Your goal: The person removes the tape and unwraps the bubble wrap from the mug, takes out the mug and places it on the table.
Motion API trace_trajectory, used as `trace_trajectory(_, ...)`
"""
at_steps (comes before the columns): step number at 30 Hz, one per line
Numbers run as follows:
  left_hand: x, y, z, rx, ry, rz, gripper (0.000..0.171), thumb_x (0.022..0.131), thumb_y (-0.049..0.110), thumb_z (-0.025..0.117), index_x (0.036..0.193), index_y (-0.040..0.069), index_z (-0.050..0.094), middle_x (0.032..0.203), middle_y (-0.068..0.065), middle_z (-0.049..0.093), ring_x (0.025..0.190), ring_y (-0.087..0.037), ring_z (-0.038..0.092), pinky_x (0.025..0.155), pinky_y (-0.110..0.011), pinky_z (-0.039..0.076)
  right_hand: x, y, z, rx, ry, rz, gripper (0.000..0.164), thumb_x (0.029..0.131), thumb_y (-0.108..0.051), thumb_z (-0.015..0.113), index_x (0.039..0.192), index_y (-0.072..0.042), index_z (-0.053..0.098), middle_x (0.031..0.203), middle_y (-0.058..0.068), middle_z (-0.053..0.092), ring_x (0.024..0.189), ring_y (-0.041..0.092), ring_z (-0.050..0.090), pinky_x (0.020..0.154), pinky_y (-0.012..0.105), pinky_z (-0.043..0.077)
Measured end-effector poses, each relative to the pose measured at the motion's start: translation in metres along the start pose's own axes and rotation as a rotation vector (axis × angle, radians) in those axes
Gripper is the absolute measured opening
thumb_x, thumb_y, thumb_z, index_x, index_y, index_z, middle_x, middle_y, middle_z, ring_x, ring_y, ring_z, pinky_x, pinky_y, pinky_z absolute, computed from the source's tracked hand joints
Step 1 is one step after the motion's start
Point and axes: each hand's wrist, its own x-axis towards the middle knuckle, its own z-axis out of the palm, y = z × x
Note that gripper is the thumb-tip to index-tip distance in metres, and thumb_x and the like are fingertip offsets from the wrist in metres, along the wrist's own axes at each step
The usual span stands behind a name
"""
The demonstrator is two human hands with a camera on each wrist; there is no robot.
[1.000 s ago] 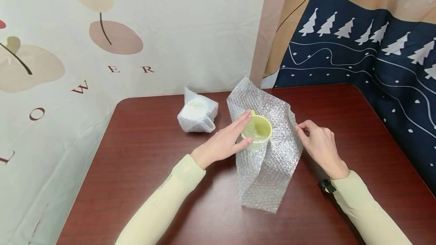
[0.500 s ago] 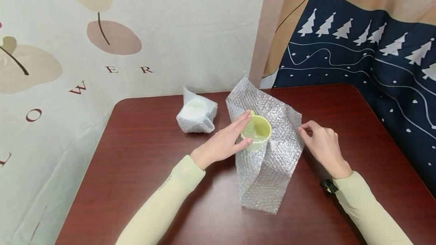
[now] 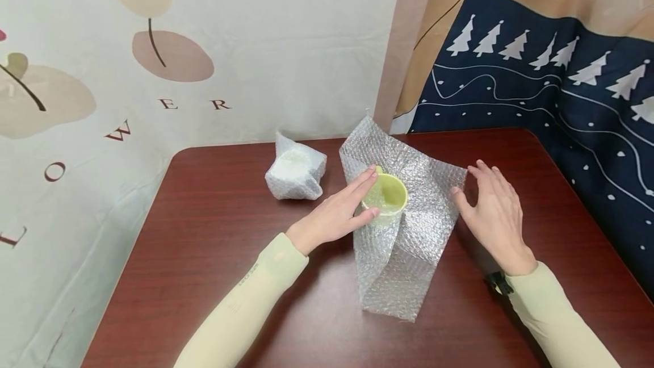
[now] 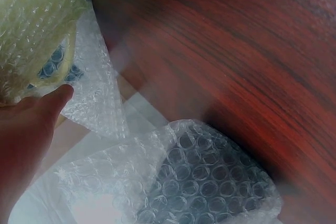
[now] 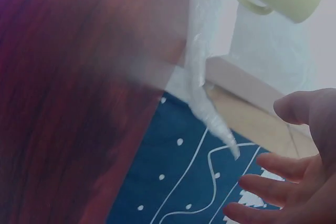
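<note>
A pale yellow-green mug [image 3: 392, 192] stands upright on a sheet of bubble wrap [image 3: 424, 209], one flap of which folds up over its left side and rim. My left hand [image 3: 332, 209] presses that flap against the mug, fingers straight, thumb at the front of the rim. In the left wrist view, the mug's handle [image 4: 68, 56] shows close to the fingertips. My right hand [image 3: 493, 214] is spread beside the wrap's right corner, fingertips right at its raised edge. From the right wrist view, the fingers look apart from the hanging edge of the wrap [image 5: 210, 114].
A bubble-wrapped bundle [image 3: 296, 169] sits left of the mug, near the back of the dark red wooden table [image 3: 214, 231]. Behind the table hang a pale printed cloth [image 3: 286, 50] and a navy cloth with white trees [image 3: 511, 84].
My right hand has let the wrap's right edge out of its pinch, opened its fingers and shifted slightly right and back. The right corner has unfolded outward. My left hand stays put.
</note>
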Motion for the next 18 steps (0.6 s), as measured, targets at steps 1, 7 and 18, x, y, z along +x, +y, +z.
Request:
trace_trajectory(1,0.000,0.000,0.000,0.001,0.000,-0.001,0.074,0.109,0.045,0.050,0.166,0.011,0.019,0.174,0.007,0.005,0.154,-0.016,0.028,0.120,-0.035,0.032,-0.001,-0.002,0.000,-0.001,0.001,-0.008,0.060,0.094,-0.025,0.070,0.143,0.006,0.054,0.155,0.026,0.045,0.146,0.048,0.036,0.117,0.069,0.023)
trace_trajectory(7,0.000,0.000,0.000,0.005,0.001,0.001,0.073,0.109,0.045,0.049,0.166,0.011,0.019,0.174,0.005,0.006,0.154,-0.017,0.028,0.120,-0.035,0.032,-0.009,-0.015,-0.001,0.027,-0.015,-0.078,0.053,0.094,-0.025,0.072,0.137,0.003,0.062,0.154,0.024,0.049,0.146,0.046,0.038,0.115,0.068,0.029)
trace_trajectory(18,0.001,0.002,0.000,-0.013,0.003,-0.008,0.074,0.109,0.044,0.050,0.167,0.012,0.017,0.174,0.007,0.005,0.155,-0.014,0.022,0.122,-0.035,0.029,-0.012,-0.022,0.010,0.270,-0.285,-0.102,0.054,0.105,-0.035,0.062,0.152,-0.010,0.053,0.160,0.015,0.044,0.148,0.040,0.038,0.110,0.069,0.036)
